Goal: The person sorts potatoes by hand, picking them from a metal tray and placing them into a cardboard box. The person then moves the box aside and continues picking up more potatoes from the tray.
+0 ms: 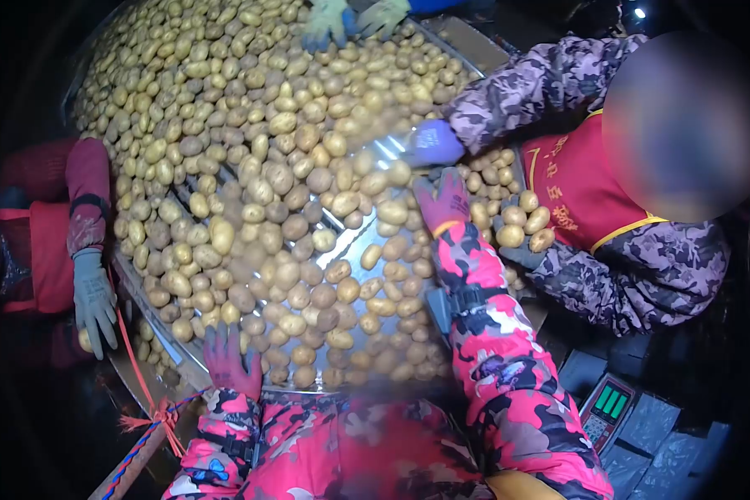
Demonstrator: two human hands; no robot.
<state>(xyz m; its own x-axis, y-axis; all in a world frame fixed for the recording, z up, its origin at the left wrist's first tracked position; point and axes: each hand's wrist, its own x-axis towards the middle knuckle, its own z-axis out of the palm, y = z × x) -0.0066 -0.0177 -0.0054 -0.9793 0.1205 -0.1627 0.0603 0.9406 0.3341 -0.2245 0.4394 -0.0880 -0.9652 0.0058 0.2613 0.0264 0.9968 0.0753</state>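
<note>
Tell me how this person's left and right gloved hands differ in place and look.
The left hand is at the near edge of the metal table, whereas the right hand reaches farther out, beside a co-worker's purple glove. An orange cuff shows at the right hand's wrist; none is visible at the left hand's. Both wear pinkish-purple gloves below pink camouflage sleeves.

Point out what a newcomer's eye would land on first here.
Most likely the great heap of potatoes, spread across the middle and upper left. Next, probably the bright pink camouflage sleeves at the bottom, with the gloved left hand at the heap's near edge and the right hand farther up, toward a co-worker's red apron.
</note>
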